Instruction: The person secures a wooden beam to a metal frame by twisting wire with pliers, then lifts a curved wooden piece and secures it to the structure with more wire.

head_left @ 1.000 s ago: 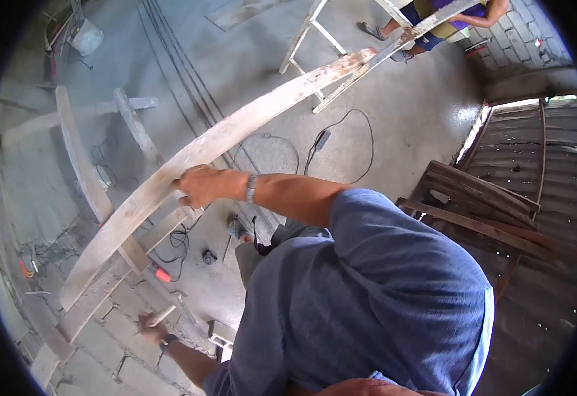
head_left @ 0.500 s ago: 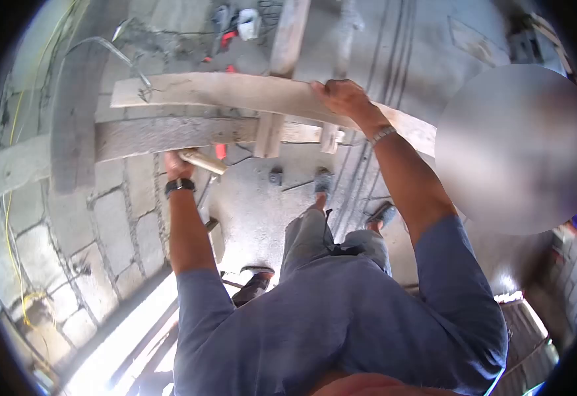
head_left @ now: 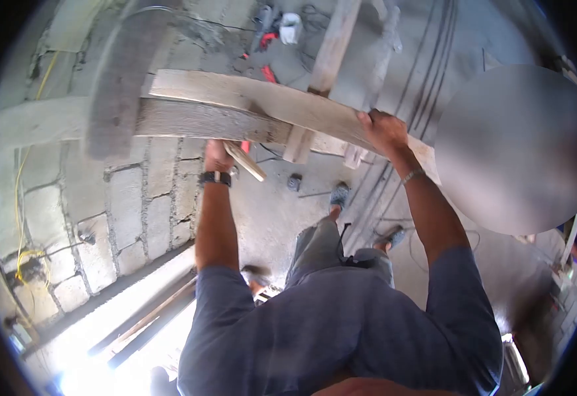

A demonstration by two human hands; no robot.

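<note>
My right hand (head_left: 386, 134) is closed over the edge of a long pale plank (head_left: 255, 96), near its right part. The plank lies along and partly over a rough wooden beam (head_left: 202, 121). At the beam's near edge, my left hand (head_left: 219, 157) is closed on a short pale wooden stick (head_left: 245, 162), which sticks out to the right and toward me. The fingers of that hand are partly hidden. Wooden crosspieces (head_left: 298, 145) pass beneath the plank.
A dark upright timber (head_left: 113, 86) crosses the beam at the left. Behind it rises a block wall (head_left: 127, 204) with a yellow cord (head_left: 21, 198). Red-and-black tools (head_left: 267, 39) and a white container (head_left: 291, 28) sit on the concrete floor, with cables nearby.
The view has turned, shifting the scene to the right. The plank now sits closer to the beam, overlapping its edge. Both hands keep their holds.
</note>
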